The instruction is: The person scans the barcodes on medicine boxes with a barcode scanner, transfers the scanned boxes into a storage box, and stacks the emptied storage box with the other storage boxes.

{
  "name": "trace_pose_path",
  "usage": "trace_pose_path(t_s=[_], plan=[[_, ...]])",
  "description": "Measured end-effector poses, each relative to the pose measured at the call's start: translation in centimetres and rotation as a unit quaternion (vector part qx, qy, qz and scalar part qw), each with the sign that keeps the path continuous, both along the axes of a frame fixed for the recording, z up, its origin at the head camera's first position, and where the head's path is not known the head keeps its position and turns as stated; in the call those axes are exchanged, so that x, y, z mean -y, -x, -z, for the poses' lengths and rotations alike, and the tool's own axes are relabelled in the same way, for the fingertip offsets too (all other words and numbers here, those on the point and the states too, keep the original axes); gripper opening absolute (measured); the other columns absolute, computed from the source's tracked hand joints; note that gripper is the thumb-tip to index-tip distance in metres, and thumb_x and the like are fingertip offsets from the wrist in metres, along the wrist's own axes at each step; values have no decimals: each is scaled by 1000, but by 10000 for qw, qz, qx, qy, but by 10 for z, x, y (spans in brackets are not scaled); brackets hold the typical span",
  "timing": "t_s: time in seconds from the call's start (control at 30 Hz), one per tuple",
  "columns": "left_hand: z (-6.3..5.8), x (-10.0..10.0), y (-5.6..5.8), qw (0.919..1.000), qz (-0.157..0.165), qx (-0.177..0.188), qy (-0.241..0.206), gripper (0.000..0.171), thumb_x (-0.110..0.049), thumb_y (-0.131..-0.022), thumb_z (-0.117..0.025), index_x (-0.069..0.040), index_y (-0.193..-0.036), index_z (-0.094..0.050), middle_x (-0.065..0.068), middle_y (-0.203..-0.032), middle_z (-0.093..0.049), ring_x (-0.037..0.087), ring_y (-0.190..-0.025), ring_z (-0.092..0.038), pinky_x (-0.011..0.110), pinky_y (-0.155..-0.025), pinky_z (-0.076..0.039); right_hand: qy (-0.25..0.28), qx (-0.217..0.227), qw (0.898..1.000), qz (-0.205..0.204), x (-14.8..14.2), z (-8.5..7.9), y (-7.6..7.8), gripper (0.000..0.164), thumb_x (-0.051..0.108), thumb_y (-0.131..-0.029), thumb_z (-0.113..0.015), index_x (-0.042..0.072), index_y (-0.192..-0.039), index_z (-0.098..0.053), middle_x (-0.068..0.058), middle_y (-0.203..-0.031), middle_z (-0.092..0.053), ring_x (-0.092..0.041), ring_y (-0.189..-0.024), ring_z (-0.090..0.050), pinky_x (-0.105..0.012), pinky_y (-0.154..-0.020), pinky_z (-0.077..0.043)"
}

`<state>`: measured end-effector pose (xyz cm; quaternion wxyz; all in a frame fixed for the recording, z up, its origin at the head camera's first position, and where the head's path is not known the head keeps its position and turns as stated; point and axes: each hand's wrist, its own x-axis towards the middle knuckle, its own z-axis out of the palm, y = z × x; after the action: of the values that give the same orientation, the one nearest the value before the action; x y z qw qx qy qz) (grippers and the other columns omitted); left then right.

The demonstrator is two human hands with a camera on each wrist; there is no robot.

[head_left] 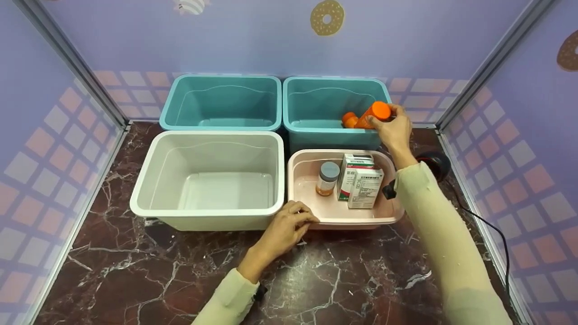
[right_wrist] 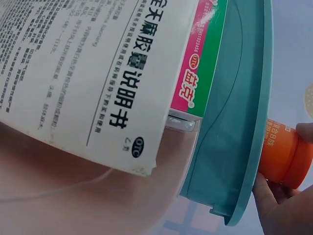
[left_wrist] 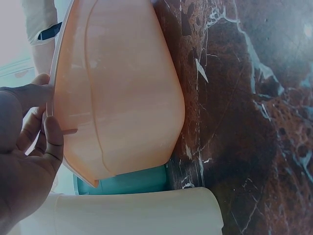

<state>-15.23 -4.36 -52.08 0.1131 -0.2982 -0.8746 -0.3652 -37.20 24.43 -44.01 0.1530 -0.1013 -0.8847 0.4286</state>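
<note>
With its thumb and fingers, my right hand (head_left: 395,131) grips an orange pill bottle (head_left: 375,115) at the front right of the right teal bin (head_left: 334,135). Another orange bottle (head_left: 350,119) is partly visible inside that bin. At the pink bin (head_left: 343,220), my left hand (head_left: 284,225) pinches the front-left rim between thumb and fingers, also seen in the left wrist view. Inside the pink bin stand a grey-capped bottle (head_left: 328,178) and two medicine boxes, one white (head_left: 365,189) and one white with green and red (head_left: 345,180).
A white bin (head_left: 207,213) stands left of the pink one, with a second teal bin (head_left: 221,128) behind it. At the right, a dark rounded device (head_left: 434,164) trails a black cable (head_left: 490,225). Patterned walls enclose the marbled tabletop (head_left: 135,271).
</note>
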Motion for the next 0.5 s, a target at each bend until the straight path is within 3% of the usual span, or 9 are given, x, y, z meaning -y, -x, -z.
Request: trace_pose_path(t_s=[0.5], plan=[[1,0,1,10000,-9,-18,64,15,-8,-89,-72,-18,-99,-78,-3,-100,-66,17,-101,-59,29,-93,-50,395,-187,9986,-289,0,3,-9,58,26,-85,-78,8,-136,-55,-15,-126,-63,-26,-116,-61,-37,-103,-49]])
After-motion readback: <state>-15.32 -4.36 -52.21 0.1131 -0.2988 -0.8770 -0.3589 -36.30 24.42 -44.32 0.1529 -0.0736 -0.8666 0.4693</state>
